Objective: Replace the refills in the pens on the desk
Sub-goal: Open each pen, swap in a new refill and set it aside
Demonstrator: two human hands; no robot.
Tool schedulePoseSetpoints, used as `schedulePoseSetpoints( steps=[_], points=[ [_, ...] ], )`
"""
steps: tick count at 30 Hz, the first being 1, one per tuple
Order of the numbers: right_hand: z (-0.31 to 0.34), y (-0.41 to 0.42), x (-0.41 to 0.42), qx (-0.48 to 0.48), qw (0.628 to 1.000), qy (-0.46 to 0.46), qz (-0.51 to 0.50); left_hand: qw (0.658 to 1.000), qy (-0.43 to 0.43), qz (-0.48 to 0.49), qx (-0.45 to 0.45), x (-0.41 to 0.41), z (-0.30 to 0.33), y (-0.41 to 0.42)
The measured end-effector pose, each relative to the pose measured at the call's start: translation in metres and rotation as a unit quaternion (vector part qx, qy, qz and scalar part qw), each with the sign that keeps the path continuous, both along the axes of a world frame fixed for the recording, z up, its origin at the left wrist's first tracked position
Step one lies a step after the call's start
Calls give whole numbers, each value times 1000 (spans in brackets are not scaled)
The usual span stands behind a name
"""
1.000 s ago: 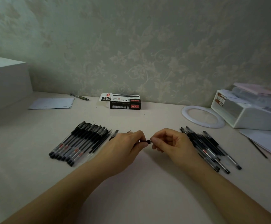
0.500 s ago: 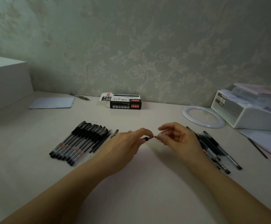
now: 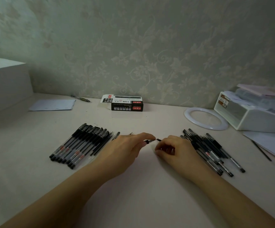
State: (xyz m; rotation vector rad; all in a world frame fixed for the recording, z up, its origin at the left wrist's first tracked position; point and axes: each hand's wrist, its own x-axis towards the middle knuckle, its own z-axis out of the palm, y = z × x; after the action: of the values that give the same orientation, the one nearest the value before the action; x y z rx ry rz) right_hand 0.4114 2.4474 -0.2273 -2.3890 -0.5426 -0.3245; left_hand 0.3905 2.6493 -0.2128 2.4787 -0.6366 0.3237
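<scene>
My left hand [image 3: 128, 149] grips a black pen [image 3: 149, 141] at mid-desk; only its grip end and metal tip show past my fingers. My right hand [image 3: 174, 149] is just right of that tip, fingers curled, pinching a small dark piece [image 3: 159, 140] close to the tip. What else lies in that palm is hidden. A row of black capped pens [image 3: 77, 143] lies to the left, with thin black refills [image 3: 101, 145] along its right side. A looser pile of pens [image 3: 212, 152] lies to the right. A black-and-white refill box [image 3: 126, 105] sits by the wall.
At the back right are a white ring [image 3: 205, 119] and a white organizer [image 3: 256, 116], with papers [image 3: 274, 143] and a thin black stick [image 3: 261, 151] in front. A white box [image 3: 5, 86], a paper sheet [image 3: 53, 105] and a lone pen [image 3: 80, 98] are at the back left.
Both hands pinched the pen's black end together; the right hand then pulled away to the right and lowered with fingers curled, exposing the pen's tip. The left hand stayed nearly still.
</scene>
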Motion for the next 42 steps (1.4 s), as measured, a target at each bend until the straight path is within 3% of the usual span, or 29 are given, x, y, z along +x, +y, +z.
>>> schedulePoseSetpoints(
  steps=[6,11,17,21,25,30,32,34,36,39,42],
  points=[
    [0,1,-2,21,1000,2,-19,1000,-10,-1,-4,0,0,0],
    [8,8,-3,222,967,127,-10,998,-44,-11,-31,1,-1,0],
    [9,12,-8,332,917,218,37,997,-51,-36,-51,4,-6,-1],
    [7,11,-7,354,907,224,38,997,-50,-36,-54,5,-7,-1],
    [7,10,-2,430,874,226,21,996,-60,-25,-56,6,-7,-2],
    [16,0,7,552,820,135,-59,997,-60,6,-44,8,-11,-1],
    [17,-8,10,506,854,68,-99,997,-66,26,-30,8,-12,0],
    [15,-17,12,371,917,-7,-144,996,-70,52,-8,9,-12,2],
    [13,-22,14,231,955,-68,-171,993,-73,87,14,10,-13,7],
    [8,-31,14,34,975,-112,-188,989,-52,135,42,10,-13,12],
    [6,-36,13,-70,969,-100,-214,982,-58,172,52,9,-11,14]
  ],
)
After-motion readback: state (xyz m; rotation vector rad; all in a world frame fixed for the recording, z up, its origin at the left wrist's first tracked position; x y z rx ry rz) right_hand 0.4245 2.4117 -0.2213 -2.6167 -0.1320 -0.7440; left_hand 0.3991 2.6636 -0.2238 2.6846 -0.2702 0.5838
